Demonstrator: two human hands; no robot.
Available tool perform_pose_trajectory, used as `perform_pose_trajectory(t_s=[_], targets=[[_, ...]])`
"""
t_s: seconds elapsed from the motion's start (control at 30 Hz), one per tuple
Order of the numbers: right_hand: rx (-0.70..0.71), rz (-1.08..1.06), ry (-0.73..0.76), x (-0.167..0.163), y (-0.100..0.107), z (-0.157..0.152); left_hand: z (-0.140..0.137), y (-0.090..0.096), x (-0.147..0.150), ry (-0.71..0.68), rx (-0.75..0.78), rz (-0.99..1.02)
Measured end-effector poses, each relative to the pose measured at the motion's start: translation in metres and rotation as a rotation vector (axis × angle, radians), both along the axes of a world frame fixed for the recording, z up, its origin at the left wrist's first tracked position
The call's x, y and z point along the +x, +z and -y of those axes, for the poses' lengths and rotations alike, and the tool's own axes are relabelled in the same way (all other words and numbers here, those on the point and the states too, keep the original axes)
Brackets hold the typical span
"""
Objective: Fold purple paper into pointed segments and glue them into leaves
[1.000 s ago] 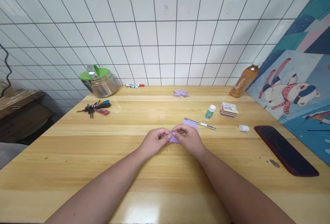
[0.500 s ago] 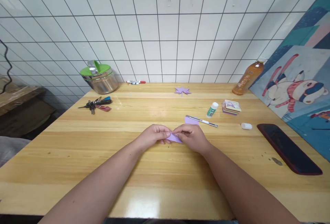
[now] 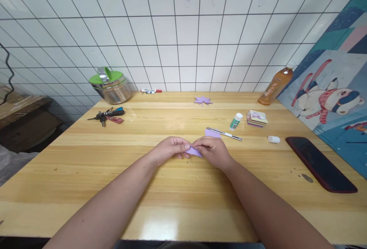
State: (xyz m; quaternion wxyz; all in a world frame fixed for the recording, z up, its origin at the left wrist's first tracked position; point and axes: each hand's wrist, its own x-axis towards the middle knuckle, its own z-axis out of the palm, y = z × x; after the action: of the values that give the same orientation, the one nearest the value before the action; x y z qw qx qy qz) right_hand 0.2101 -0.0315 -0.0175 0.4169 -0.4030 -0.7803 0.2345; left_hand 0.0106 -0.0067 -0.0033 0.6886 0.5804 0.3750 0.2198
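A small folded piece of purple paper (image 3: 195, 151) is pinched between both hands, low over the middle of the table. My left hand (image 3: 172, 149) grips its left end between thumb and fingers. The fingertips of my right hand (image 3: 212, 151) close on its upper edge and cover part of it. Just beyond the right hand lies another purple sheet (image 3: 212, 133), partly under a slim silver craft knife or pen (image 3: 224, 133). Farther back sits a pointed purple paper shape (image 3: 203, 101).
On the right are a glue stick (image 3: 235, 121), a stack of paper (image 3: 257, 118), a white cap (image 3: 273, 139), a dark phone (image 3: 321, 164) and a tea bottle (image 3: 276, 86). Leftward stand a steel pot with green lid (image 3: 114, 89), keys (image 3: 107, 115) and markers (image 3: 151, 91) by the tiled wall.
Both hands keep their pinch on the purple paper, with only slight finger movement. The whole view has shifted a little; the objects on the table stay put.
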Motion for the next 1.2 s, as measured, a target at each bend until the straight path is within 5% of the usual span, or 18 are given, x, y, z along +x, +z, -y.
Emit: perform_pose_trajectory(t_s=[0.63, 0.8, 1.2], targets=[[0.044, 0.092, -0.014, -0.001, -0.005, -0.001, 0.004, -0.004, 0.011, 0.230, 0.010, -0.099], [-0.100, 0.154, -0.005, -0.001, -0.002, 0.001, 0.007, -0.007, 0.012, 0.225, 0.031, -0.181], [-0.024, 0.215, 0.030, -0.001, -0.005, -0.001, 0.004, 0.001, 0.004, 0.170, -0.126, -0.164]])
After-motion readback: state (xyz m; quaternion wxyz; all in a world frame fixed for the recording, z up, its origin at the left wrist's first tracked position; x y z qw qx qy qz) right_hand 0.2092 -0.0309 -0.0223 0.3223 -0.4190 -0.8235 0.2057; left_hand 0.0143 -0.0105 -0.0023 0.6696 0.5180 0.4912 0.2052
